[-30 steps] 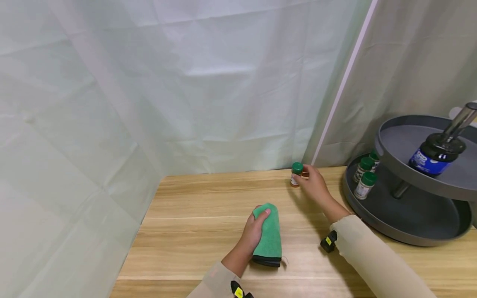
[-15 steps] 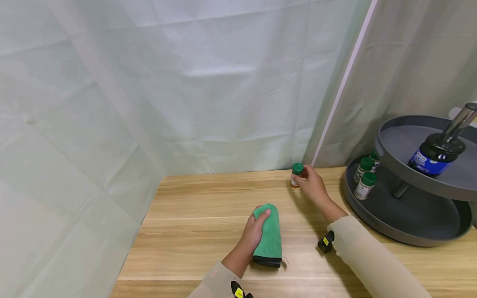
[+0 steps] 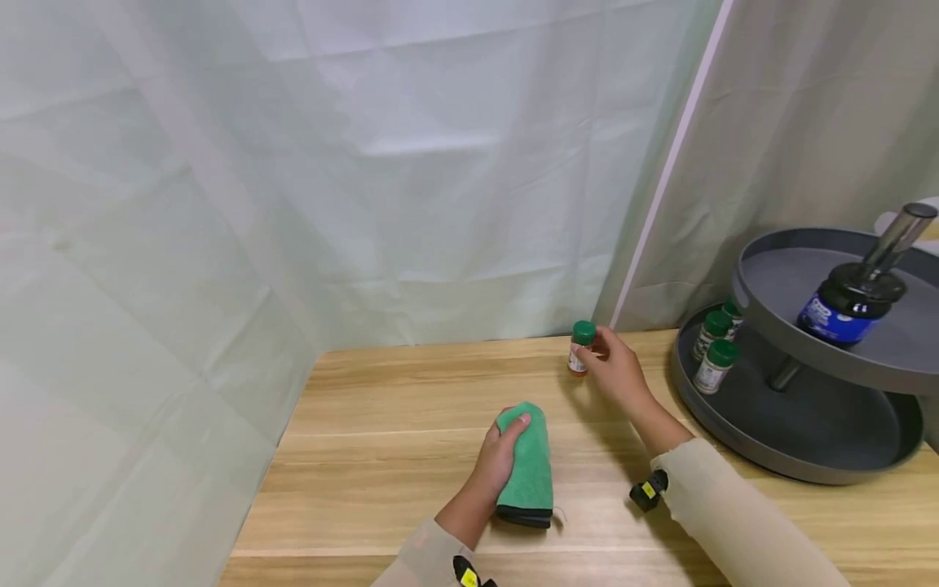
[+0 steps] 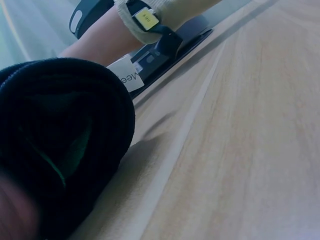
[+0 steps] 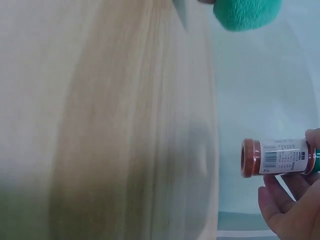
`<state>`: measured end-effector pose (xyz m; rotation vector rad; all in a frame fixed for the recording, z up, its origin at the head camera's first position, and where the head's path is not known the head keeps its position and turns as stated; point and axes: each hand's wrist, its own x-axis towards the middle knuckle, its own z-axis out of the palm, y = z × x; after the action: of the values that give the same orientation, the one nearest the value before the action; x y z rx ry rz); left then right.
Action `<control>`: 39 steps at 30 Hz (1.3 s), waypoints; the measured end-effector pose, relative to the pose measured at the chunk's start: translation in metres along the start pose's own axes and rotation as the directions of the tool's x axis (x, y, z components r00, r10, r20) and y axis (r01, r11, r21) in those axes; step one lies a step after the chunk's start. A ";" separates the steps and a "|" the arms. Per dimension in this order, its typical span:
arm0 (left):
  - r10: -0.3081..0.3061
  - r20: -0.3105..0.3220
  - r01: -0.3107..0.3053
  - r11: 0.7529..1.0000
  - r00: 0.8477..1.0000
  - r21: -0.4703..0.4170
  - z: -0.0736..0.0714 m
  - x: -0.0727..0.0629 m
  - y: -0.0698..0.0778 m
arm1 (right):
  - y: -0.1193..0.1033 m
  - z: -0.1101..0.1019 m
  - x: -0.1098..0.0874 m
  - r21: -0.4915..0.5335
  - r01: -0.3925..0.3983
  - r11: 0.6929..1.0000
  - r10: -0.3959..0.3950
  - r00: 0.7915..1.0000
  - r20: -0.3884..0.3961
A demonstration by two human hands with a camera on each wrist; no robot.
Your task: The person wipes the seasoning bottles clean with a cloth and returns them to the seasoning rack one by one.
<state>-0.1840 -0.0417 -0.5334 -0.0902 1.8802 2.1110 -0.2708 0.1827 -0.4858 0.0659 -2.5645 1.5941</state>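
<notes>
My right hand (image 3: 622, 377) pinches a small spice jar (image 3: 577, 360) with a green lid near the back edge of the table. In the right wrist view the spice jar (image 5: 281, 157) shows its reddish base and white barcode label, held off the wood by thumb and fingers. A green cloth (image 3: 530, 465), rolled up with a dark border, is gripped by my left hand (image 3: 499, 459), thumb on top. From the left wrist the dark end of the rolled cloth (image 4: 107, 120) fills the near left.
To the right stands a grey two-tier turntable (image 3: 778, 461). Several green-lidded jars, among them a front jar (image 3: 713, 368), sit on its lower tier. A dark bottle with a blue label (image 3: 839, 314) is on the upper tier. A pale curtain (image 3: 440, 204) hangs behind the wooden table (image 3: 352, 473).
The spice jar has come up slightly from the table and a little toward me in my right hand. My left hand and the cloth stay in place. The view has shifted slightly.
</notes>
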 end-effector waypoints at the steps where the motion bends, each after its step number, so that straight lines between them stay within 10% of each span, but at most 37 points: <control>1: -0.002 -0.006 0.002 1.000 1.000 0.002 -0.001 0.000 0.000 | -0.001 0.000 -0.002 0.002 0.006 1.000 -0.006 1.000 0.002; 14: 0.059 -0.008 -0.059 0.998 0.998 0.020 -0.005 0.001 0.003 | -0.025 0.008 -0.038 0.167 0.134 0.977 -0.136 0.991 0.003; 39: 0.225 0.031 -0.226 0.972 0.974 0.061 -0.014 -0.005 0.033 | -0.037 0.015 -0.080 -0.022 0.278 0.960 -0.265 0.937 0.228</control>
<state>-0.1901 -0.0590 -0.5027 0.1712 2.0255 2.1808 -0.1887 0.1504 -0.4701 0.6006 -2.6131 1.4861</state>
